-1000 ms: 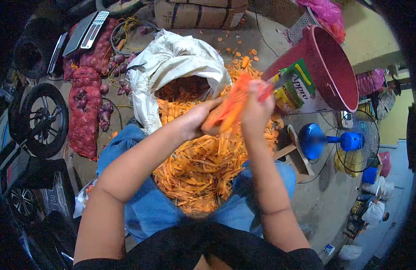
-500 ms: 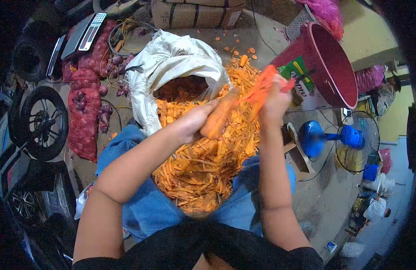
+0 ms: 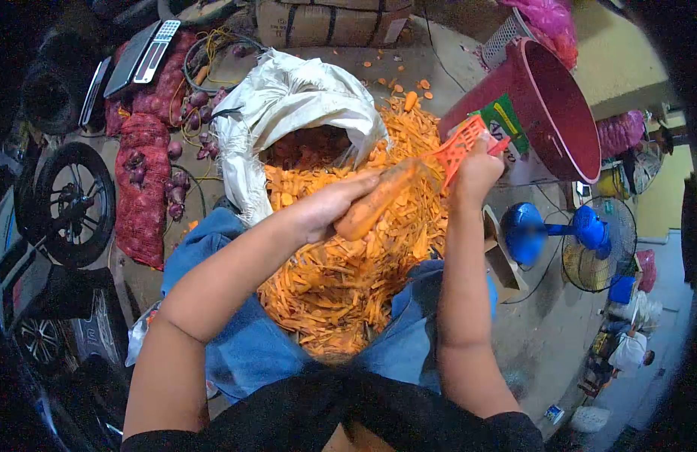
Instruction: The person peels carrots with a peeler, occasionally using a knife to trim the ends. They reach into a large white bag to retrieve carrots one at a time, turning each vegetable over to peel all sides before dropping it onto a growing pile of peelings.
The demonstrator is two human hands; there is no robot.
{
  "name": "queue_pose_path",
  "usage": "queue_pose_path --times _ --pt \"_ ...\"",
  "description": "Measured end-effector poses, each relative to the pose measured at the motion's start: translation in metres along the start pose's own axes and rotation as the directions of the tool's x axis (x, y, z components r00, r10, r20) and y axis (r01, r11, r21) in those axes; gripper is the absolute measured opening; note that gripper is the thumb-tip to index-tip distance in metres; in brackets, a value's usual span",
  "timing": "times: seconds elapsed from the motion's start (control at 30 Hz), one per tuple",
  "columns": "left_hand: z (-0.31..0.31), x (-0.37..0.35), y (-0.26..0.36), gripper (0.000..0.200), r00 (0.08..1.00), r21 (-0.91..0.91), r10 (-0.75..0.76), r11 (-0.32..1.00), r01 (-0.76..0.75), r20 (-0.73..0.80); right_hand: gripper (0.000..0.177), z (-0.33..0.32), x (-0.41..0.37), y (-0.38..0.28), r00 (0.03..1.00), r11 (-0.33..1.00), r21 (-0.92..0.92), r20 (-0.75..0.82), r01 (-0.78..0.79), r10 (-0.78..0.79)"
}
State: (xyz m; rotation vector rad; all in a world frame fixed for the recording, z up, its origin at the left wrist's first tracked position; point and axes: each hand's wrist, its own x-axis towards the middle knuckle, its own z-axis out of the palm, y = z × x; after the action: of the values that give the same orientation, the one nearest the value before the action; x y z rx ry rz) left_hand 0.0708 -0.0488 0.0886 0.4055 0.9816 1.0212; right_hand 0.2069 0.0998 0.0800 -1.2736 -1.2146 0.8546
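My left hand point(image 3: 329, 205) is wrapped around the thick lower end of a large carrot point(image 3: 378, 205), which slants up to the right with a darker, unpeeled-looking far end. Gripped in my right hand point(image 3: 478, 172) is a red plastic peeler point(image 3: 463, 145) with a perforated body, its near edge close to the carrot's tip. Below both hands spreads a deep heap of carrot peelings point(image 3: 326, 282) between my knees. A white woven sack point(image 3: 307, 84) lies with its mouth toward me, carrot pieces and dark contents inside.
A large maroon tub point(image 3: 476, 94) lies tilted behind my right hand. A blue fan point(image 3: 525, 232) and an opened carton point(image 3: 506, 264) are at right. Red net bags of onions point(image 3: 141, 200), a scale point(image 3: 141, 56) and a wheel point(image 3: 73, 203) line the left.
My right hand has moved right with the peeler, away from the carrot. The carrot in my left hand now leans further to the right.
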Motion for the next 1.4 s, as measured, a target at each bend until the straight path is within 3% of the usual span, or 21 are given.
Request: queue_pose_path --times 0.03,0.07,0.13,0.23,0.33,0.47,0.53,0.6,0.67,0.73,0.83,0.87,0.9,0.93,0.97,1.0,1.03,1.1,1.17,1.27,1.4 --pt "-0.007 0.008 -0.004 0.038 1.0 -0.086 -0.018 0.996 0.018 -0.001 0.018 0.006 -0.012 -0.007 0.998 0.995 0.102 0.064 0.022 -0.028" --pt "-0.013 0.014 -0.007 0.037 0.999 -0.172 -0.038 0.984 0.037 0.001 0.017 0.013 -0.026 -0.007 0.96 0.968 0.059 0.126 0.245 -0.251" --pt "-0.016 0.016 -0.003 0.036 0.998 -0.17 -0.058 0.983 0.062 0.026 0.017 0.02 -0.061 -0.022 0.887 0.929 0.03 0.286 0.368 -0.361" --pt "-0.007 0.014 -0.004 0.033 0.998 -0.144 0.022 0.989 -0.029 -0.053 0.016 0.024 -0.09 -0.03 0.894 0.958 -0.088 0.389 0.274 -0.22" --pt "-0.008 0.017 -0.012 0.032 0.999 -0.083 -0.01 0.996 0.014 0.04 0.017 0.024 -0.055 -0.015 0.893 0.901 -0.063 0.183 0.429 -0.412" --pt "-0.004 0.005 -0.012 0.04 0.985 0.077 0.038 0.996 -0.052 0.17 0.02 -0.008 0.015 0.026 0.991 0.974 -0.2 -0.063 0.104 -0.119" --pt "-0.003 0.003 -0.005 0.038 0.993 0.021 0.037 0.999 -0.04 0.112 0.02 -0.008 0.017 0.023 0.99 0.982 -0.188 -0.142 -0.001 -0.026" --pt "-0.007 0.006 -0.003 0.037 0.999 -0.049 0.038 0.998 -0.036 0.039 0.019 0.002 0.002 0.016 0.997 0.995 0.071 0.002 0.072 -0.073" --pt "-0.016 0.016 -0.005 0.034 0.995 -0.139 -0.071 0.988 0.062 -0.063 0.015 0.013 -0.042 -0.017 0.954 0.98 0.012 0.224 0.2 -0.197" --pt "-0.01 0.015 -0.005 0.033 0.995 -0.178 -0.038 0.984 0.022 -0.088 0.016 0.022 -0.077 -0.024 0.874 0.935 -0.013 0.36 0.354 -0.326" --pt "-0.002 0.004 -0.004 0.031 0.993 -0.163 0.053 0.984 -0.07 -0.108 0.016 0.023 -0.084 -0.027 0.906 0.978 -0.066 0.392 0.199 -0.158" --pt "-0.008 0.006 -0.011 0.031 0.998 -0.12 -0.011 0.993 0.004 -0.055 0.017 0.022 -0.068 -0.021 0.894 0.934 -0.03 0.3 0.357 -0.332" --pt "-0.01 0.007 -0.016 0.03 0.997 -0.072 -0.08 0.994 0.08 -0.003 0.017 0.018 -0.044 -0.012 0.925 0.941 -0.052 0.21 0.335 -0.318" --pt "-0.002 -0.003 -0.008 0.031 0.999 0.02 -0.04 0.999 0.04 -0.013 0.018 0.01 -0.02 0.0 0.947 0.948 -0.073 0.114 0.311 -0.302" --pt "-0.001 -0.002 -0.008 0.031 0.999 0.022 -0.044 0.999 0.044 -0.01 0.018 0.002 -0.001 0.016 0.984 0.98 -0.095 0.004 0.177 -0.177" --pt "0.0 -0.002 -0.009 0.031 0.999 0.013 -0.044 0.999 0.043 0.033 0.018 -0.003 0.008 0.017 0.971 0.941 -0.28 -0.092 0.189 -0.222" --pt "-0.001 -0.002 -0.008 0.031 0.996 0.004 -0.037 0.999 0.037 0.076 0.018 -0.005 0.011 0.02 0.97 0.942 -0.277 -0.095 0.19 -0.224" --pt "-0.009 0.003 -0.01 0.031 0.995 -0.035 -0.081 0.996 0.084 0.066 0.018 -0.002 0.011 0.016 0.992 0.996 0.083 -0.117 -0.045 0.055" --pt "-0.014 0.007 -0.011 0.031 0.991 -0.091 -0.125 0.987 0.129 0.052 0.016 0.006 -0.005 0.008 0.999 0.986 0.166 -0.041 0.0 0.007" --pt "-0.013 0.016 -0.009 0.032 0.997 -0.277 -0.067 0.959 0.053 -0.044 0.016 0.02 -0.052 -0.021 0.949 0.977 0.16 0.262 0.138 -0.177" --pt "-0.012 0.01 -0.003 0.032 0.995 -0.168 -0.059 0.985 0.044 -0.086 0.019 0.028 -0.096 -0.027 0.875 0.959 0.064 0.398 0.274 -0.277"
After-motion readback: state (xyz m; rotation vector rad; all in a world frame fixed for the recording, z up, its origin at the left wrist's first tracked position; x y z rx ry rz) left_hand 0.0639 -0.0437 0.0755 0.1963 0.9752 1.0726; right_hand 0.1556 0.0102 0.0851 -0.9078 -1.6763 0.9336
